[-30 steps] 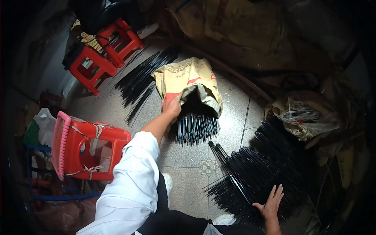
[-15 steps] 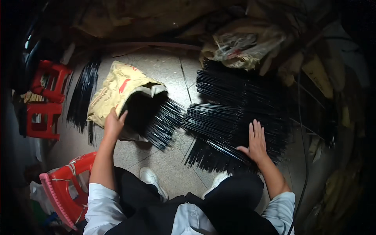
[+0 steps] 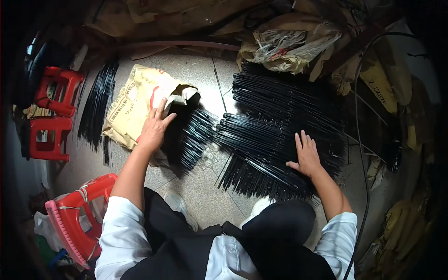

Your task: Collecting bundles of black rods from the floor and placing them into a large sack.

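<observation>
A crumpled yellow paper sack [image 3: 128, 105] lies on the floor to the left, its pale-lined mouth facing right. My left hand [image 3: 155, 129] rests on the sack near that mouth, fingers stretched out. Long thin black glossy rods [image 3: 198, 137] stick out at the dark opening; their other ends cannot be seen. To the right is a broad pile of similar black rods [image 3: 254, 135], lying in overlapping bundles. On the right part of this pile my right hand [image 3: 307, 155] lies flat, fingers extended and thumb apart.
Another bunch of black rods [image 3: 99, 102] lies left of the sack. Red plastic stools [image 3: 49, 133] stand at the left, and a red and pink one [image 3: 77, 212] is nearer me. Clear wrapping [image 3: 280, 49] sits behind the pile. A dark cable [image 3: 363, 163] hangs down the right side.
My left hand has moved from the sack's near edge up and right onto it, near the mouth. My right hand stays on the pile with little movement. The view has shifted slightly.
</observation>
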The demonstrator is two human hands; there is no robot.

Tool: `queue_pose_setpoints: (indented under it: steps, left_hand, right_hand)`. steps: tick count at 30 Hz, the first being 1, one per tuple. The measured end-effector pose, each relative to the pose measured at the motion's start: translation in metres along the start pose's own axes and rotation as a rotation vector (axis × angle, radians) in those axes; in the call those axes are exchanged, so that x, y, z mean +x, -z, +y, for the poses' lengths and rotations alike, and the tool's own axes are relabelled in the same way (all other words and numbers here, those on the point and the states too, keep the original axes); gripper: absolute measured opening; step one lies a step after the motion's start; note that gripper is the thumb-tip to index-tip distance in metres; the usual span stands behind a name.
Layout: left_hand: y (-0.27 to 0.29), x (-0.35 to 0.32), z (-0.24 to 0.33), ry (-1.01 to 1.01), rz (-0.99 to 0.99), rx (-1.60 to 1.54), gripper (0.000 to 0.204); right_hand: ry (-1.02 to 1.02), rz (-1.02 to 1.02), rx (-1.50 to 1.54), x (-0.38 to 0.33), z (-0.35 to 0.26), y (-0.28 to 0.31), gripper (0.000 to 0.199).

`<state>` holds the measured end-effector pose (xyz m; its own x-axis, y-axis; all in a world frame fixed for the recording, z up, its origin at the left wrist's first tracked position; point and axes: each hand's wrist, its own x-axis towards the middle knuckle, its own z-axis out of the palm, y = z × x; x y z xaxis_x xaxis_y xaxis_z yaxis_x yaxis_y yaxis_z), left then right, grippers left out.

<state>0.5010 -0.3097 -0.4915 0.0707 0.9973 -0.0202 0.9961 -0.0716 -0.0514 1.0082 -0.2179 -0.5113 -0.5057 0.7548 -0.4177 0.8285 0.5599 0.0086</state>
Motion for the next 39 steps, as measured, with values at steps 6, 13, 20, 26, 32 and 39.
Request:
queue_pose_setpoints:
  steps: [6,13,20,26,32,39]
  left_hand:
    - [-0.013,0.004,-0.026,0.404,0.114,-0.087,0.039]
    - [0.004,0.011,-0.023,0.267,0.147,-0.081,0.053]
    - [0.024,0.011,-0.02,0.217,0.156,-0.068,0.048]
    - [0.011,0.003,-0.028,0.098,0.219,-0.045,0.041]
    - [0.022,0.003,-0.021,0.1,0.215,-0.028,0.042]
    - [0.036,0.002,-0.014,0.173,0.123,-0.031,0.043]
  right_hand:
    - [0.052,-0.217,-0.034,0.001,0.003,0.007,0.122]
    - [-0.042,-0.312,-0.05,0.013,-0.007,0.015,0.13]
    - [0.015,-0.092,-0.061,-0.003,-0.018,-0.012,0.121]
    - [-0.032,-0.043,0.058,0.005,-0.026,0.006,0.113]
    - [-0.068,-0.096,0.017,0.012,-0.01,-0.009,0.123]
    - [-0.112,-0.108,0.025,0.013,-0.012,-0.012,0.129]
